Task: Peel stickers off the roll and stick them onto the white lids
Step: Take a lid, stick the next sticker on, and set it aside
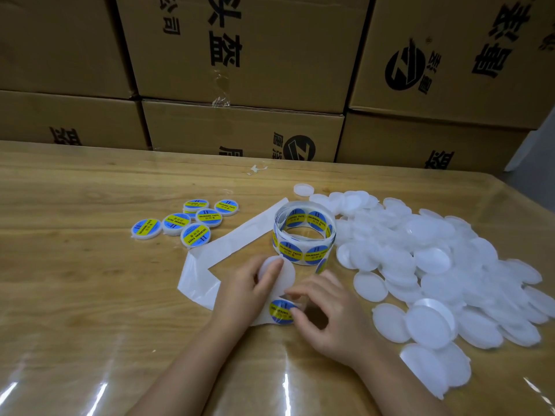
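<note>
Six labelled lids (195,234), round and white with glossy blue-and-yellow stickers, lie in a loose cluster at the table's left. One sticker roll (303,235) stands on its edge at centre, and its bare white backing strip (240,235) trails left and folds back toward the hands. One plain white lid (277,273), a smooth translucent plastic disc, is gripped by the left hand (246,292), forefinger laid across its top. The right hand (333,319) has its fingers curled, thumb and forefinger pinching the edge of one sticker (280,310) just below that lid. A heap of white lids (435,265), too many to count, covers the right side. The table (90,265) is wood-grained under a shiny clear sheet. Brown cardboard cartons (240,55) are stacked two rows high behind.
</note>
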The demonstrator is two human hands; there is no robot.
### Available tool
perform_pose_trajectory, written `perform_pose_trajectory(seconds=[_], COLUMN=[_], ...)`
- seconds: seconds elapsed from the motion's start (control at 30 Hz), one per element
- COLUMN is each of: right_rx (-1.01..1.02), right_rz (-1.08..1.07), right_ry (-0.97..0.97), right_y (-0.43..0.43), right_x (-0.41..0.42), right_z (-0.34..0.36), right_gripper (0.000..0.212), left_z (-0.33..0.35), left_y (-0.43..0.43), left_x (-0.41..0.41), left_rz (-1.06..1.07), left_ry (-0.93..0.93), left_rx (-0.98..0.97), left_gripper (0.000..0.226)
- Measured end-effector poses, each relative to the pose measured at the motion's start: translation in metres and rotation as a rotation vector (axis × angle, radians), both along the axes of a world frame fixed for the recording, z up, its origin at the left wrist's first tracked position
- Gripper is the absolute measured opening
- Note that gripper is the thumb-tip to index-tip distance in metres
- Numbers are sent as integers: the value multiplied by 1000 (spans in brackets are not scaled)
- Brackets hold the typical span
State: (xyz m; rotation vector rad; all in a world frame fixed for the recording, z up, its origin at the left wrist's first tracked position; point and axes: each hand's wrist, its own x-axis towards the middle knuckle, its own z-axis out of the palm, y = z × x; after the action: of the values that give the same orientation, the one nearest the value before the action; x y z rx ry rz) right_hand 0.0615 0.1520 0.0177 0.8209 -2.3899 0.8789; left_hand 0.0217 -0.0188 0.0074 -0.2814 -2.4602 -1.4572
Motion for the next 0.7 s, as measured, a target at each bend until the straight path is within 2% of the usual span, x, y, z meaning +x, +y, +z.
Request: perform_pose_trajectory(seconds=[0.1,0.17,0.23,0.3,0.43,0.6,0.7], right_rx=[37,40,43,49,-1,-133,-149], right_rz=[6,4,13,32,70,111,127], right_ry=[23,15,1,-12,-55,-101,-119], right_y=[0,0,0,-1,-2,-7,-7], right_x=[-1,-2,-2,-2,-3,1,1], right_z=[-2,-3,-3,-4,-3,-1,-2], right_gripper=[10,11,10,10,11,16,17], left_z=[0,0,-1,-1,0,-4,-4], left_y=[-1,-3,-5,-6,-5,2,4], left_x=[-1,-1,0,0,0,3,3], left_rz=[-20,-23,2,12,-106,-87,-59], left_ry=[-24,-30,9,72,93,20,17], left_rx=[33,44,1,-35,-41,-26,-107], left_gripper=[32,39,50,51,53,37,39])
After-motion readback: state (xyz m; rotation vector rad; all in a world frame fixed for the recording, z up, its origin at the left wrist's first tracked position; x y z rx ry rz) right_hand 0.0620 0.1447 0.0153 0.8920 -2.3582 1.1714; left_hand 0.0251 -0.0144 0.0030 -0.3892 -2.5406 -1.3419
